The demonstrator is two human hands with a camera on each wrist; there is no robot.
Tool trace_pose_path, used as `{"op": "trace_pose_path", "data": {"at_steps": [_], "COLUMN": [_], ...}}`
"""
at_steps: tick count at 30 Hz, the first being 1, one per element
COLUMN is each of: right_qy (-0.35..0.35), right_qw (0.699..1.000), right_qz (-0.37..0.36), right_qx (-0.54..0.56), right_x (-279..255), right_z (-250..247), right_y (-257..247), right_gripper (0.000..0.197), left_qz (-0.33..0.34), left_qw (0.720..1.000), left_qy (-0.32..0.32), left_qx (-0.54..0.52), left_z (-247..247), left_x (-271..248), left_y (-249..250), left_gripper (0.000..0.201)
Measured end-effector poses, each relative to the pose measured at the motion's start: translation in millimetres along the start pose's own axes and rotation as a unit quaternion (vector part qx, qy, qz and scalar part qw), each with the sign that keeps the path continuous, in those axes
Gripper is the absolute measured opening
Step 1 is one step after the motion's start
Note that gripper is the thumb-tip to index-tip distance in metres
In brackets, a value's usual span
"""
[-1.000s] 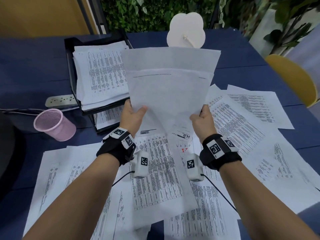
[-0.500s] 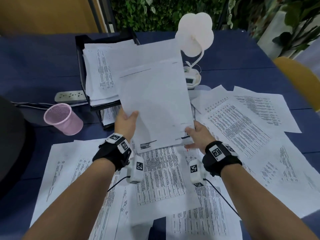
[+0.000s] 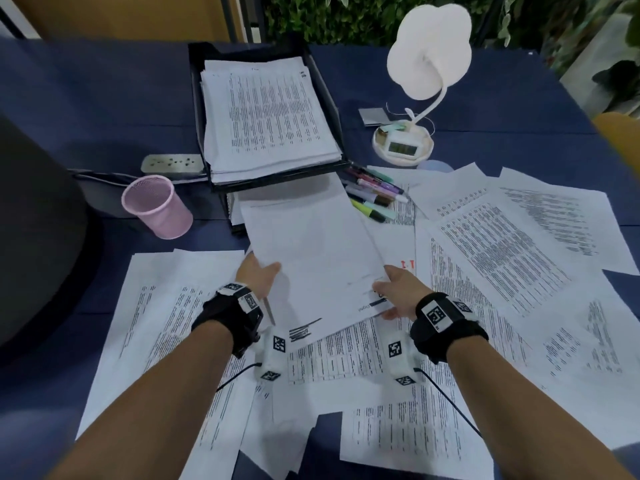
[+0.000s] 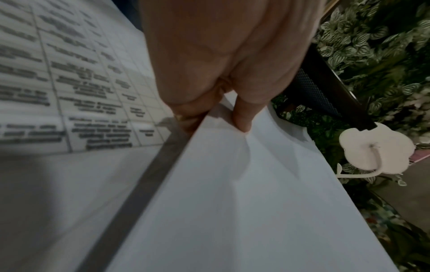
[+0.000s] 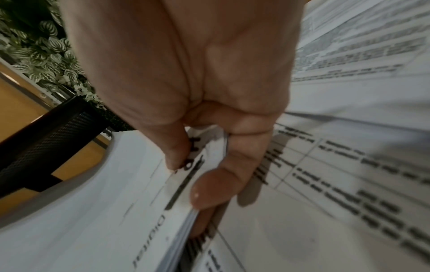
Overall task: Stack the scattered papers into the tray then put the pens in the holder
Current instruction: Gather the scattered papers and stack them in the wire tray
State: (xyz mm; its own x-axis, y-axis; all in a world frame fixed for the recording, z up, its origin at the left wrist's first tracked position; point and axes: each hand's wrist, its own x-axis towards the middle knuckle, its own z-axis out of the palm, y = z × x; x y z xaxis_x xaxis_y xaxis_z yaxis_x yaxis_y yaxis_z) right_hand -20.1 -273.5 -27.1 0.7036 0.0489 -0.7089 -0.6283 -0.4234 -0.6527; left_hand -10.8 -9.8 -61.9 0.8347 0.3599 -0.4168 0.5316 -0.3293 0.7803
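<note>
both hands, left hand (image 3: 258,275) and right hand (image 3: 398,292), pinch the paper bundle (image 3: 311,258) at its near corners; light, floppy, slippery sheets, best held by opposite edges.

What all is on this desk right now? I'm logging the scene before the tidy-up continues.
held sheaf of papers: one, white, blank side up, in front of the tray's lower tier
tray: one, black, two tiers, top tier stacked with printed papers
loose papers: many, white, spread over the near and right table
pens: several, mixed colours, right of the tray
holder: one, pink mesh, left of the tray
lamp: one, white, far right
power strip: one, grey, beside the tray
table: dark blue
left hand: grips the sheaf's left edge
right hand: grips its near right corner
</note>
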Motion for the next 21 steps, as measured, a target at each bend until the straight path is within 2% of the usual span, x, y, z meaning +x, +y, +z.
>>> {"op": "trace_pose_path", "data": {"at_steps": [3,8,11,12,14,18,19,21], "right_qy": [0.005,0.01,0.008,0.008,0.007,0.011,0.008,0.004], "right_qw": [0.999,0.998,0.996,0.995,0.993,0.992,0.992,0.992], "right_qz": [-0.01,-0.017,-0.018,-0.017,-0.022,-0.049,-0.055,-0.052], "right_qx": [0.034,0.066,0.088,0.094,0.112,0.118,0.114,0.119], "right_x": [2.6,12.6,21.1,23.7,29.1,42.0,43.4,47.9], "right_z": [2.8,12.7,21.2,24.0,29.4,40.5,42.7,46.9], "right_y": [-3.5,-17.3,-34.4,-41.8,-57.4,-88.3,-95.7,-108.6], "right_gripper": [0.026,0.021,0.012,0.008,0.007,0.017,0.016,0.018], "left_qz": [0.012,-0.003,-0.016,-0.028,-0.054,-0.101,-0.095,-0.076], "left_qw": [1.0,0.996,0.994,0.993,0.987,0.965,0.965,0.974], "left_qy": [-0.002,-0.02,-0.031,-0.034,-0.062,-0.173,-0.179,-0.15], "left_qx": [-0.007,-0.092,-0.107,-0.114,-0.135,-0.167,-0.165,-0.151], "left_z": [-7.3,-23.3,-30.7,-34.4,-43.4,-62.7,-65.8,-70.1], "left_x": [2.8,8.1,13.0,12.6,8.3,4.8,7.8,17.4], "left_y": [6.1,7.0,-4.4,-7.6,-9.7,-5.8,-5.0,-1.6], "left_gripper": [0.037,0.042,0.014,0.011,0.019,0.021,0.024,0.027]}}
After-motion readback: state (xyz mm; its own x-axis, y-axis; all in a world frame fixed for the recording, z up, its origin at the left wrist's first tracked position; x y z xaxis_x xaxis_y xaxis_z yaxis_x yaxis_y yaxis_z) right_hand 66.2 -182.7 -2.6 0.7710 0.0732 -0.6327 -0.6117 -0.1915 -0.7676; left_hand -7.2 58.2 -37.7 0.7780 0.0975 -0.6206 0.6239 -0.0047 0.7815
